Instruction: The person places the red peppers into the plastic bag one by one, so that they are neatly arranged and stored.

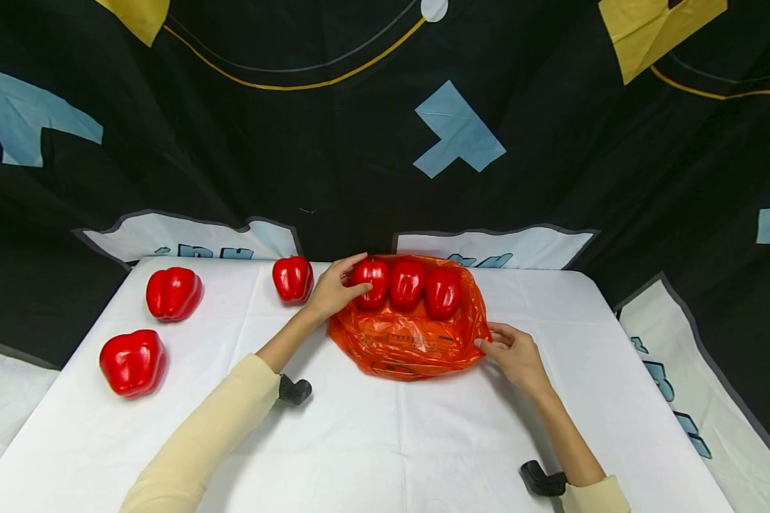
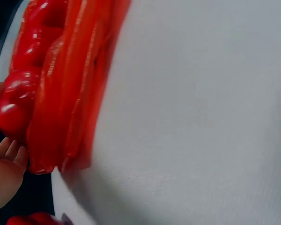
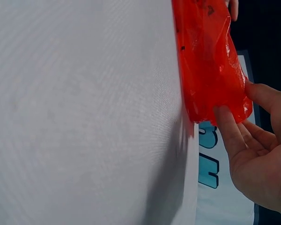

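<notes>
An orange plastic bag (image 1: 411,342) lies mid-table, its mouth facing away from me. Three red peppers sit in a row at that mouth: left (image 1: 377,279), middle (image 1: 407,283), right (image 1: 443,292). My left hand (image 1: 366,272) grips the left pepper, thumb on top and fingers against its near side. In the left wrist view the fingers (image 2: 11,152) curl beside that pepper (image 2: 16,105) and the bag (image 2: 70,93). My right hand (image 1: 485,336) pinches the bag's right edge. The right wrist view shows that hand (image 3: 236,101), thumb and forefinger on either side of the bag's corner (image 3: 210,70).
Three more red peppers lie loose on the white tablecloth (image 1: 391,442): one just left of my left hand (image 1: 293,278), one further left (image 1: 173,292), one near the left edge (image 1: 132,361). A black patterned cloth (image 1: 334,142) hangs behind the table.
</notes>
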A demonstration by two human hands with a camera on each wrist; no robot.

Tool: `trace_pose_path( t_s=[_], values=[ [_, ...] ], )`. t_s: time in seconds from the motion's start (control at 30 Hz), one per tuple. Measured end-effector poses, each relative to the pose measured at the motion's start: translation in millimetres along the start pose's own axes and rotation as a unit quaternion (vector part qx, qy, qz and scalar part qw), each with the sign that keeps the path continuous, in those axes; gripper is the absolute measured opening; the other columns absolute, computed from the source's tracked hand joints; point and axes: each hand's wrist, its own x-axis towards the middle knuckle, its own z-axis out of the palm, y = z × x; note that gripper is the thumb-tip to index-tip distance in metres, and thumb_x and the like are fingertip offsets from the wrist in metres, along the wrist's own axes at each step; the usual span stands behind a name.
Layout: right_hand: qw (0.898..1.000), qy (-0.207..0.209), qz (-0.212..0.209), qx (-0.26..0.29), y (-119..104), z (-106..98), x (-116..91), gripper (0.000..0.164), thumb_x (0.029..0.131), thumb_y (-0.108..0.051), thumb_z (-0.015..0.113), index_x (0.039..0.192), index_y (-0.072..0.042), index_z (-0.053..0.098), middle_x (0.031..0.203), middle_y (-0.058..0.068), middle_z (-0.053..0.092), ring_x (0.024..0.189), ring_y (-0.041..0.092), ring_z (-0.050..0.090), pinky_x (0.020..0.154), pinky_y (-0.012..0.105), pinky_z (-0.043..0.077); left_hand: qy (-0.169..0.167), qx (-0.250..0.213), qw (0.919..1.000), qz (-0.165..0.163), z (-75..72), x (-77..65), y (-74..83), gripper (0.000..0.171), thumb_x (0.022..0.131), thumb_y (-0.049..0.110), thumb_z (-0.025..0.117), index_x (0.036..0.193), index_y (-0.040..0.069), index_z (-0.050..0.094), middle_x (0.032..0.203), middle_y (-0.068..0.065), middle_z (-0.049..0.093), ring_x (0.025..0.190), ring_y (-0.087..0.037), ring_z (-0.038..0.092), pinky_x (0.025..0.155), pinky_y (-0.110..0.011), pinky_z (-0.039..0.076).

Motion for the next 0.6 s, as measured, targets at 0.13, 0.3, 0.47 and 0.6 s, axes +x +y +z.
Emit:
trace_pose_path(
  t_s=[0.13,0.3,0.47,0.6],
  values=[
    [1.0,0.0,0.003,0.002,-1.9,0.1,-1.0,0.05,0.091,-0.014,0.075,0.132,0.01,0.058,0.113,0.022,0.068,0.098,0.024,0.07,0.075,0.017,0.054,0.01,-0.003,0.9998,0.019,-10.1,-5.7,8.5,0.063,0.091,0.014,0.072,0.149,0.012,0.047,0.151,-0.016,0.041,0.134,-0.035,0.043,0.108,-0.048,0.04],
    [1.0,0.002,0.004,0.006,-2.8,0.7,-1.0,0.049,0.091,-0.013,0.075,0.131,0.009,0.058,0.112,0.022,0.068,0.096,0.023,0.07,0.074,0.017,0.054,0.031,-0.014,0.9983,0.047,-28.7,-12.8,14.4,0.059,0.093,0.013,0.07,0.147,0.01,0.049,0.149,-0.015,0.043,0.133,-0.034,0.044,0.11,-0.047,0.038],
    [1.0,-0.002,0.003,0.003,-2.5,1.0,-1.2,0.049,0.091,-0.014,0.074,0.132,0.009,0.058,0.112,0.022,0.068,0.097,0.024,0.07,0.075,0.018,0.054,0.059,-0.013,0.9967,0.054,-52.1,-19.4,14.8,0.056,0.093,0.01,0.069,0.146,0.008,0.05,0.148,-0.015,0.045,0.133,-0.034,0.044,0.111,-0.048,0.037],
    [1.0,-0.004,0.002,-0.007,-1.2,0.4,-1.1,0.05,0.092,-0.017,0.074,0.132,0.008,0.058,0.113,0.021,0.069,0.099,0.026,0.07,0.076,0.018,0.054,0.082,-0.007,0.9957,0.044,-72.2,-26.2,10.7,0.055,0.094,0.009,0.068,0.146,0.008,0.05,0.15,-0.016,0.043,0.135,-0.035,0.041,0.112,-0.048,0.035]
  ],
)
